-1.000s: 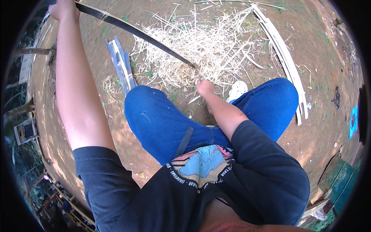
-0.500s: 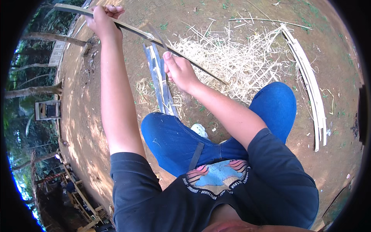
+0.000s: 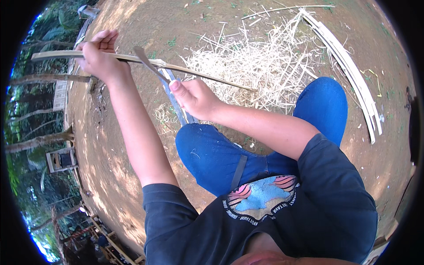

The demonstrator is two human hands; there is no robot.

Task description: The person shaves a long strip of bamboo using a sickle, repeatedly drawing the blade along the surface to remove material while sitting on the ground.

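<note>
A long split bamboo strip [image 3: 207, 77] slants across the space in front of me, its far-right end down at the shavings. Near its upper left end, my left hand [image 3: 101, 59] is closed around it, thumb side toward me, some fingertips curled loosely above. In my closed right hand [image 3: 194, 98] is a knife [image 3: 149, 62], its handle mostly hidden by the fingers. The blade crosses the strip at an angle, between my two hands. Below the strip, several dark-and-pale bamboo pieces [image 3: 171, 98] lie on the ground by my left knee.
A broad heap of pale curly shavings [image 3: 265, 66] covers the ground ahead. Several long pale strips [image 3: 349, 66] lie bundled at the right. My bent knees [image 3: 322, 101] flank the work. Trees and a wooden frame [image 3: 62, 159] stand far left.
The view has shifted. The knife blade has moved along the strip toward my left hand and turned more across it. Both hands still hold what they held.
</note>
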